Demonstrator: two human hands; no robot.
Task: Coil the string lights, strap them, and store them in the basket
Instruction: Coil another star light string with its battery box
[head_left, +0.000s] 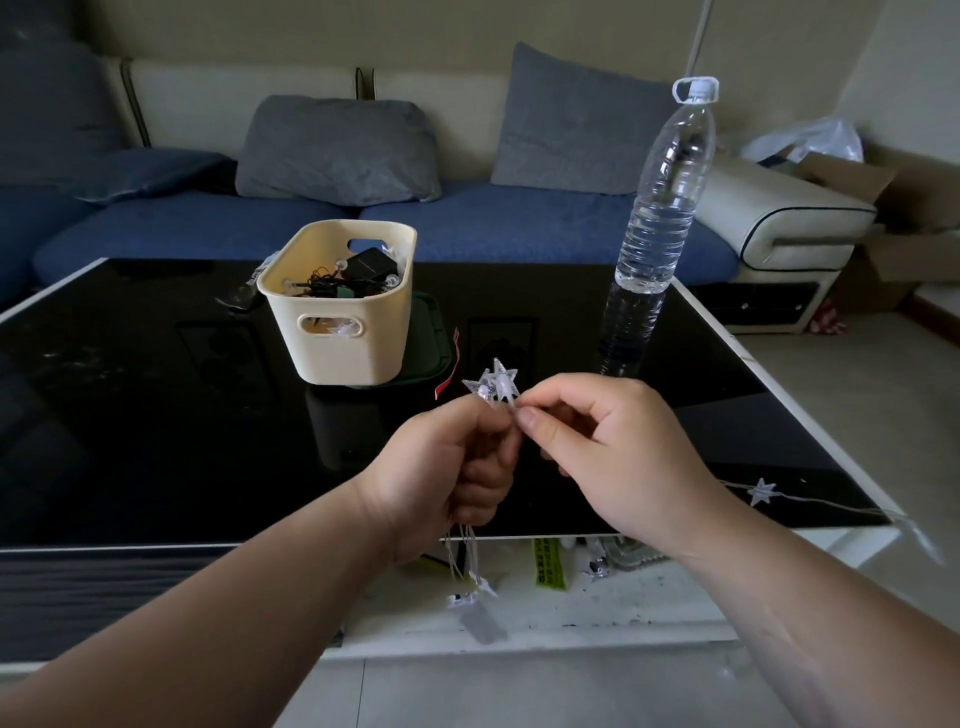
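The table (156, 415) fills the middle of the frame: a glossy black top with a white border, reflecting the things that stand on it. The basket (337, 358), cream plastic with cut-out handles, stands upper left of centre on the table, partly over a dark green flat item (435, 338); it contains dark-wired lights and a black box. A thin red strip (451, 371) lies just right of the basket. A clear water bottle (662, 208) with a white cap stands upright near the far right edge of the table. The string lights (493, 387), clear wire with translucent stars, are held at frame centre above the near part of the table. The left hand (452, 467) has its grip closed round the gathered strands: stars stand up from the top of the fist, and loops with small stars and a translucent piece hang below it. The right hand (618, 447) has its grip closed to a pinch, thumb and forefinger on the wire at the base of the stars, touching the left hand's fingers. A further star (761, 491) of the same string lies at the lower right of the table, its wire running off the right edge. Below the top, a white lower shelf (519, 613) carries a yellow label (550, 566) and small debris. Behind the table stands a blue sofa (467, 218) with two grey cushions (337, 148) and a cream armrest (779, 218). At the upper right, a cardboard box (852, 176) and a plastic bag (810, 137) sit beside the wall. The floor (857, 389) is pale tile.
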